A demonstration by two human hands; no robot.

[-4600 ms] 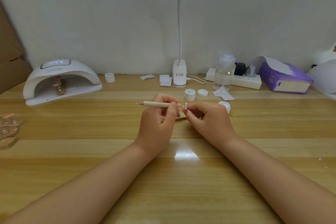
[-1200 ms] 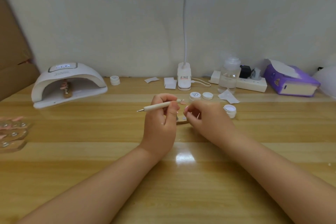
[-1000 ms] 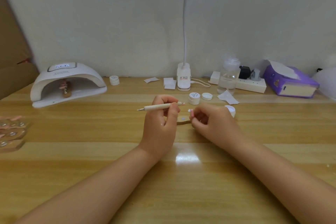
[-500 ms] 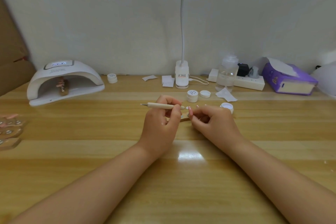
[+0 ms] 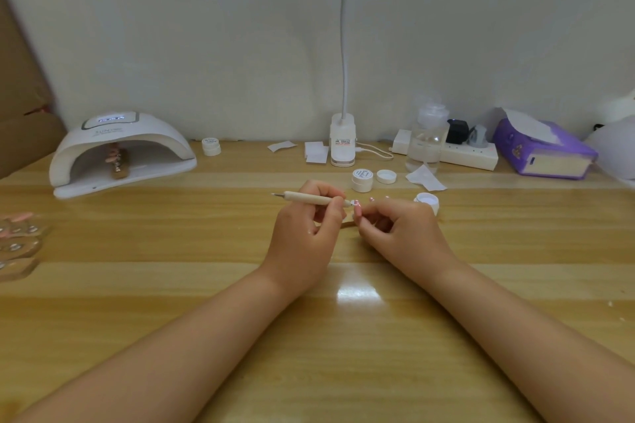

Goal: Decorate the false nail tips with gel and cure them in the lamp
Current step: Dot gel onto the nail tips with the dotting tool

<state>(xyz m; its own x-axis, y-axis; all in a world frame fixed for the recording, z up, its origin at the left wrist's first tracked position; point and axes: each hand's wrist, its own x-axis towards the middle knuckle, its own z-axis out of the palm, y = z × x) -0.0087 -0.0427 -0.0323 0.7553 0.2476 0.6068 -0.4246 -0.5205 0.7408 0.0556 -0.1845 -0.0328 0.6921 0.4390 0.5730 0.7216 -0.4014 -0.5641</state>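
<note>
My left hand (image 5: 305, 233) grips a beige dotting pen (image 5: 309, 198), held almost level, its right tip touching a pink false nail tip (image 5: 357, 208). My right hand (image 5: 400, 232) pinches that tip, which sits on a small wooden stand (image 5: 347, 224) mostly hidden between my hands. An open white gel pot (image 5: 427, 201) stands just right of my right hand. Behind it are a closed gel pot (image 5: 362, 179) and a loose lid (image 5: 386, 176). The white curing lamp (image 5: 120, 151) at far left holds a stand with pink tips (image 5: 116, 161) inside.
More stands with pink tips (image 5: 17, 240) lie at the left edge. Along the wall stand a clip desk lamp (image 5: 342, 144), a clear bottle (image 5: 427, 141), a power strip (image 5: 467, 156), a purple tissue box (image 5: 543, 151), another gel pot (image 5: 211, 146) and paper wipes (image 5: 316, 152).
The pen went from tilted to nearly level, and its tip came onto the nail tip. My right hand lifted the tip slightly toward the pen. The lamp and pots stayed put.
</note>
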